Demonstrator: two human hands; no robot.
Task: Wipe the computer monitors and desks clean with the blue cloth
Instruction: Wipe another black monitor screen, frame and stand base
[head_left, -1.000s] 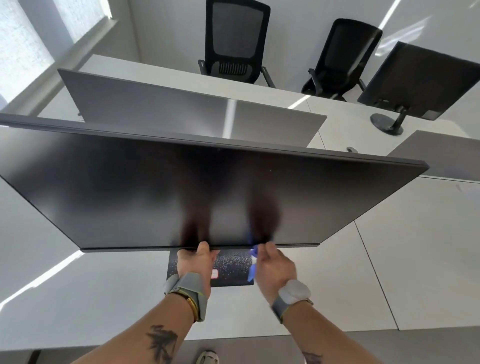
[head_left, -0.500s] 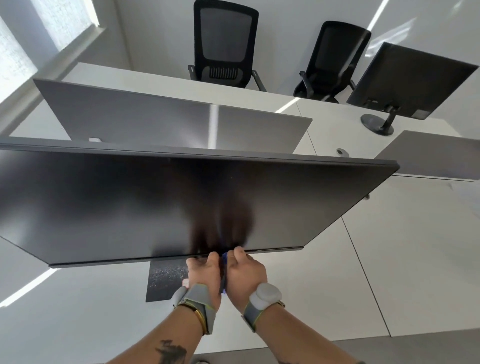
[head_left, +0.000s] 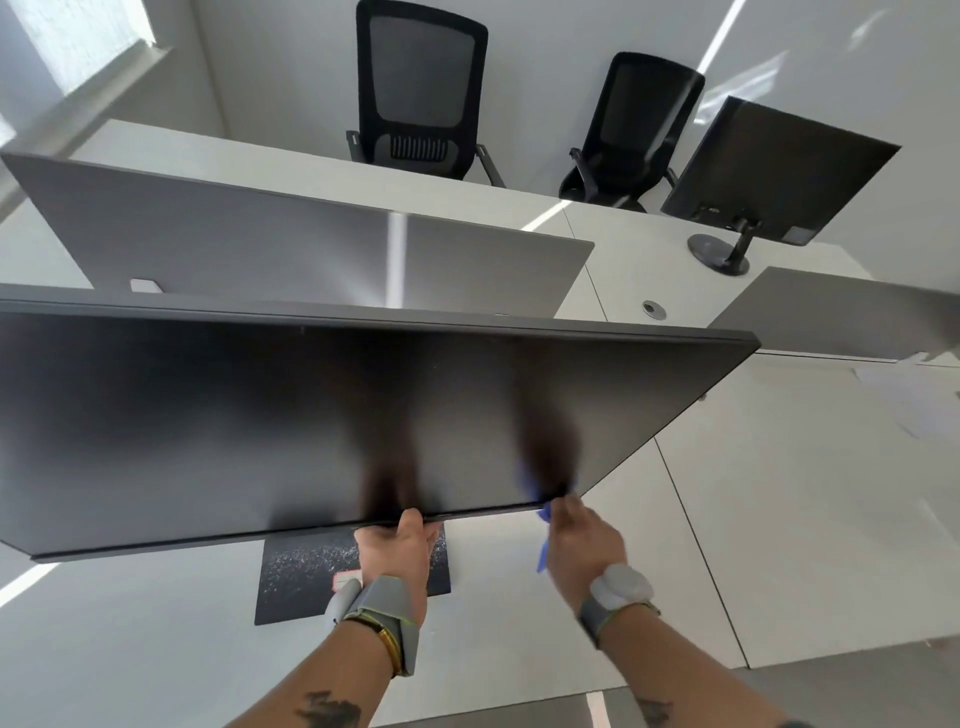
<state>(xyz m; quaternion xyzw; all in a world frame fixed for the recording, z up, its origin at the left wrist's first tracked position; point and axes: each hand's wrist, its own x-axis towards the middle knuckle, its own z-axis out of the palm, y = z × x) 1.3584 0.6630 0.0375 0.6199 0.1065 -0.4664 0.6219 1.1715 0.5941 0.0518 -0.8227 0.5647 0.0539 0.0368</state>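
Big dark monitor (head_left: 311, 415) fills the left and middle of the view, screen off, tilted so its face leans down toward the person. It sits over the near desk (head_left: 779, 519), toward the desk's back edge, just in front of a grey divider (head_left: 260, 244).

Left hand (head_left: 400, 545) grips the monitor's bottom edge near the middle, thumb on the front and fingers curled under and behind. Right hand (head_left: 582, 540) is at the bottom edge beside the screen's lower right corner, motion-blurred, fingers closed around the blue cloth (head_left: 543, 551). Cloth touches the bottom edge there, and a strip hangs down beside the palm. Both wrists carry grey bands.

Under the monitor a black speckled pad (head_left: 306, 577) lies flat on the desk, with a small red and white sticker on it by the left wrist.

Past the divider, on the far desk's right end, a second monitor (head_left: 774, 166) shows its back. Two black chairs (head_left: 421, 88) stand along that desk's far edge.
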